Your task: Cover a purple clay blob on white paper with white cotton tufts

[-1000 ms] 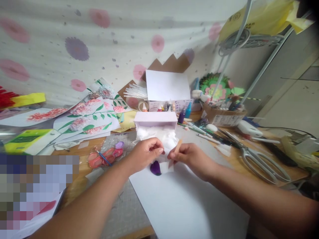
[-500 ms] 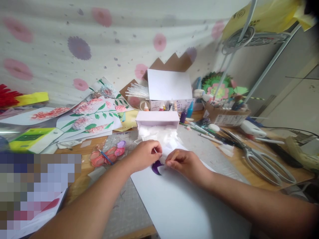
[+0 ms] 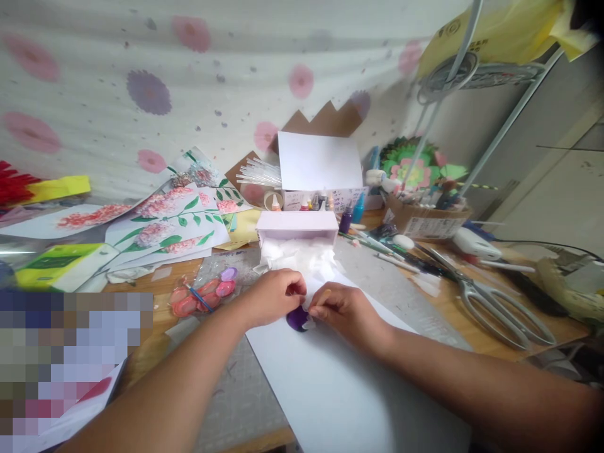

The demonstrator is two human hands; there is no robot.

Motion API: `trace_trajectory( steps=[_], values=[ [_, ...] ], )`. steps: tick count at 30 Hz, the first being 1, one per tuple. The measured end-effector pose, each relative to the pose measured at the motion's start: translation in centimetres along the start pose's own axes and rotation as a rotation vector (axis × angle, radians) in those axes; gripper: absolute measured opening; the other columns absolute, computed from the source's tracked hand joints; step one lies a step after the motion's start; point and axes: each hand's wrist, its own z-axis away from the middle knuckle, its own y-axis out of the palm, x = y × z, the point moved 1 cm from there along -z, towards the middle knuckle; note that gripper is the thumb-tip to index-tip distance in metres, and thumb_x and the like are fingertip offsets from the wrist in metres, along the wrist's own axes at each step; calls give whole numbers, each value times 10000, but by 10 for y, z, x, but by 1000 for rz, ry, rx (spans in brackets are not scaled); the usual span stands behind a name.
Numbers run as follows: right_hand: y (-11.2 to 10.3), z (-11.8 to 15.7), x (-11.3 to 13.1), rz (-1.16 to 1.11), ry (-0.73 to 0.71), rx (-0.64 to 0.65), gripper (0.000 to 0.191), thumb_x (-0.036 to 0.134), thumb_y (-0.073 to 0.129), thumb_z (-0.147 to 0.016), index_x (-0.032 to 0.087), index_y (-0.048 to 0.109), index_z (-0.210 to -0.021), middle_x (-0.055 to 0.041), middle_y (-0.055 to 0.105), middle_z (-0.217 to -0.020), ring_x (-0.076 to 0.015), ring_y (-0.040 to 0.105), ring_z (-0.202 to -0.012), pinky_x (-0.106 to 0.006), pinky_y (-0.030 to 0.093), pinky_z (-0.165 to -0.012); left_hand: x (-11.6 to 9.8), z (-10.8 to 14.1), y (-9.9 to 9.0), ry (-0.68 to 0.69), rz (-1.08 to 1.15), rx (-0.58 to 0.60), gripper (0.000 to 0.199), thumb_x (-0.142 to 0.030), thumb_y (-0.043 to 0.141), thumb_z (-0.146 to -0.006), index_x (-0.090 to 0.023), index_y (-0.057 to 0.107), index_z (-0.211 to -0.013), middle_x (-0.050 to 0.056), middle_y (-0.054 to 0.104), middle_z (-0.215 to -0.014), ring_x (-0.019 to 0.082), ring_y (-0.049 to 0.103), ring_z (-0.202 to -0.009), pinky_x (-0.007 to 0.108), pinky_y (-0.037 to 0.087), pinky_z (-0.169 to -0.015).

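Packaging in yellow, green and white, box-shaped (image 3: 61, 267), is set at the far left of the brown wooden desk (image 3: 158, 330). Just to its right, white paper sheets painted with pink blossoms and green leaves (image 3: 163, 229) are spread in an overlapping fan. Nearer the middle, glossy coral-pink rounded pieces (image 3: 186, 303) are crossed by a thin blue stick (image 3: 201, 297). Beneath the left forearm, a grey gridded mat (image 3: 250, 396) is seen.

The left hand (image 3: 280, 292) is held with its fingertips curled at the upper edge of a dark purple rounded piece (image 3: 296, 319); whether its grip is closed on anything cannot be told. The purple piece is placed between the two hands, over the upper left part of a large smooth white sheet (image 3: 340, 384). Behind it, an open pale box (image 3: 297, 220) is filled with crumpled white tissue (image 3: 302, 251). By the right hand (image 3: 344, 305), a slim tan strip (image 3: 325, 294) is pinched between thumb and fingers, close beside the purple piece. Farther right, large silver-handled scissors (image 3: 467, 290) are laid across the desk.
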Motion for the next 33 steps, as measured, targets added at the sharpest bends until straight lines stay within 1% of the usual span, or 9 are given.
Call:
trace_trajectory(
  steps=[7,11,16,22,26,28,30,33],
  values=[
    [-6,2,-3,-132,33,-37,231,336,561,-802,164,608,-655,-49,628,-737,-147,587,-694,-272,460,-661,1,0,-1,5,1,-6,91,-220,491,-697,-213,572,-739,-28,603,-767,142,549,-712,247,419,-645],
    [-4,3,-2,-186,7,-23,248,366,555,-805,168,606,-664,-48,626,-738,-142,586,-698,-273,465,-670,2,0,0,17,1,-5,88,-216,495,-695,-213,573,-734,-27,600,-764,140,547,-707,246,419,-641],
    [-1,3,-1,-119,-42,-16,244,350,535,-821,175,611,-669,-52,636,-751,-146,584,-707,-279,463,-672,1,0,0,15,-3,-3,89,-216,493,-698,-216,574,-736,-25,599,-773,141,546,-718,251,419,-653],
    [-3,2,-2,-54,-29,-20,209,268,535,-821,174,594,-644,-41,627,-726,-140,578,-689,-267,453,-654,-4,3,-5,25,-24,46,121,-243,524,-686,-222,578,-792,-17,588,-830,151,537,-760,255,416,-674],
    [-1,1,-6,-16,3,-38,178,250,560,-800,180,603,-643,-26,617,-713,-131,570,-669,-256,440,-639,-9,6,-8,88,-68,112,262,-296,626,-620,-240,567,-870,-14,557,-904,165,521,-827,253,412,-691],
    [-1,-1,-7,-24,21,-30,170,254,573,-789,178,614,-642,-25,617,-711,-133,570,-675,-257,436,-648,-12,8,-7,120,-93,114,352,-303,671,-577,-248,554,-904,-11,538,-949,177,507,-883,260,406,-729],
    [-3,-2,-8,-94,63,-19,175,277,584,-778,171,618,-642,-29,620,-711,-137,571,-684,-263,439,-663,-14,9,-5,142,-117,93,399,-302,689,-558,-253,540,-924,-8,519,-983,188,489,-927,269,397,-762],
    [-14,-5,-7,-307,214,-42,212,333,592,-759,158,610,-642,-28,623,-691,-139,577,-677,-277,455,-677,-18,9,1,150,-154,57,398,-317,698,-553,-247,527,-907,-2,505,-973,202,475,-943,284,389,-773]
  ],
)
